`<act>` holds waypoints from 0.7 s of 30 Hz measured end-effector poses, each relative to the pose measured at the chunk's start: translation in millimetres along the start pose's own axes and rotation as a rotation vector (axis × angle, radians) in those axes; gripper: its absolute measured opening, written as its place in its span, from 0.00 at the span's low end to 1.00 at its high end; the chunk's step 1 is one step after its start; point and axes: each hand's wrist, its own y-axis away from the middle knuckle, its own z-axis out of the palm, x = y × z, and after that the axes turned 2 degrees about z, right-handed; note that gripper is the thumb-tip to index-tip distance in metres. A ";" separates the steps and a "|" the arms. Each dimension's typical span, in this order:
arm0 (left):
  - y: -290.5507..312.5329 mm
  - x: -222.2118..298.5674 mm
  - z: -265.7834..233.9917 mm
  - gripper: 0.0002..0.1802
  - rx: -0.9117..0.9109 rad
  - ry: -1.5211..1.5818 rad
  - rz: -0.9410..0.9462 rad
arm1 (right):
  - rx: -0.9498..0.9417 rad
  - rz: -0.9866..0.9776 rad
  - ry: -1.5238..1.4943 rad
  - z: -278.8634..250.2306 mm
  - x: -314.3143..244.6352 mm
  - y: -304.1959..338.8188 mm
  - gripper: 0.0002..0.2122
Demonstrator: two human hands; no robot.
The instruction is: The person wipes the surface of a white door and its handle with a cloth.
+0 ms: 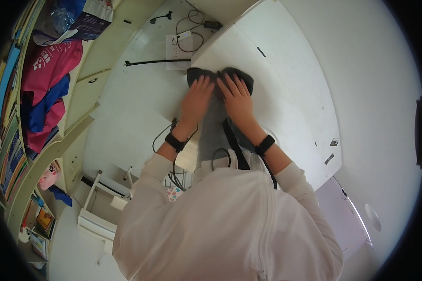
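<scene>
Hands [197,99] [239,100] flat on soft dark cloth [220,77], white table [290,93].

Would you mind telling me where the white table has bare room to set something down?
Bare table lies right of the dark cloth, toward the far edge. Left of the left hand is also bare. It is crowded beyond the cloth, around the cables and black rod.

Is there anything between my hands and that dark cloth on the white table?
Nothing visible. The left hand and the right hand lie flat on the dark cloth, side by side near its far end on the white table. The cables lie off to the left.
</scene>
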 end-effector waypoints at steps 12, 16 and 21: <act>-24.3 -5.3 -21.6 0.19 -0.012 -0.051 -0.208 | 0.088 -0.032 -0.019 4.0 -17.5 -42.4 0.23; 0.8 9.1 -15.3 0.21 -0.164 -0.038 -0.104 | 0.018 -0.016 -0.083 -0.6 -2.4 1.6 0.23; 4.7 8.7 -20.8 0.23 -0.277 0.084 -0.108 | -0.018 0.021 -0.056 1.7 -6.4 10.9 0.24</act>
